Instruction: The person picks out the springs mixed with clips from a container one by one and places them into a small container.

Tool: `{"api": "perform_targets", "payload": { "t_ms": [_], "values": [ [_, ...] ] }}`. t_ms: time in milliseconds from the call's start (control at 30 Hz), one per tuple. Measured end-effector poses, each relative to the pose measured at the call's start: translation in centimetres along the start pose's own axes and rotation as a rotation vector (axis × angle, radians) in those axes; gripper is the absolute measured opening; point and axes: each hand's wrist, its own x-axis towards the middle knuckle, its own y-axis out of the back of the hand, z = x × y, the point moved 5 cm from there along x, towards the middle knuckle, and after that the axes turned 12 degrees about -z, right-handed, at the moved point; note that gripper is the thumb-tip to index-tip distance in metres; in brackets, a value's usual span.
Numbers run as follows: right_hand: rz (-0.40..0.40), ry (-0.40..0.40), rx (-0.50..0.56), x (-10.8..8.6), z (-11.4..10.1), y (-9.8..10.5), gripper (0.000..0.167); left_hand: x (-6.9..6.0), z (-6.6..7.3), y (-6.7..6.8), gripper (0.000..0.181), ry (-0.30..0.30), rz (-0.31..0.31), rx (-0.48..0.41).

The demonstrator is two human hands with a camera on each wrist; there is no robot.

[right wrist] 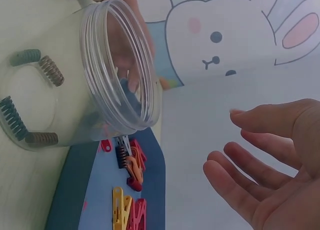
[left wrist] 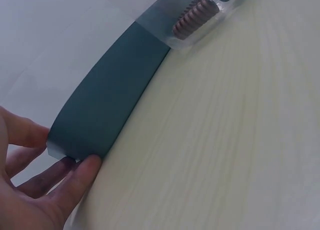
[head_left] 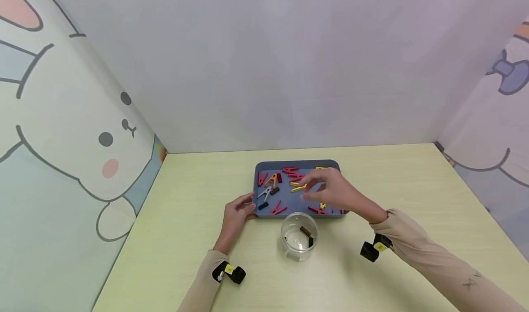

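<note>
My left hand (head_left: pixel 235 218) grips the left side of the blue-grey tray (head_left: pixel 289 202); the left wrist view shows that hand (left wrist: pixel 45 190) with its fingers around the tray's end (left wrist: pixel 95 100). Over the tray's right half hovers my right hand (head_left: pixel 330 190). Its fingers (right wrist: pixel 227 187) are spread and loosely bent in the right wrist view, nothing between them. Red, yellow, orange and grey clips lie in the tray, with dark ribbed pieces (head_left: pixel 274 190) at the left. In front stands a clear round jar (right wrist: pixel 95 65) holding green (right wrist: pixel 13 118) and brown (right wrist: pixel 51 71) ribbed pieces.
The pale wooden table (head_left: pixel 198 178) runs around the tray and jar. A plain light wall (head_left: pixel 264 73) rises behind, with cartoon-printed panels at the left (head_left: pixel 74 142) and right. The jar is close to the tray's front edge, below my right hand and to its left.
</note>
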Motion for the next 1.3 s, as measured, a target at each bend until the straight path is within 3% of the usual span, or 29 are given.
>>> {"api": "perform_targets", "payload": {
  "t_ms": [733, 1300],
  "values": [
    [0.001, -0.080, 0.253, 2.1, 4.3, -0.4, 0.016, -0.1, 0.3, -0.1, 0.040, 0.023, -0.001, 0.012],
    [-0.023, -0.101, 0.329, 3.6, 6.4, -1.3, 0.016, -0.1, 0.5, -0.2, 0.040, 0.034, -0.004, 0.017]
  ]
}}
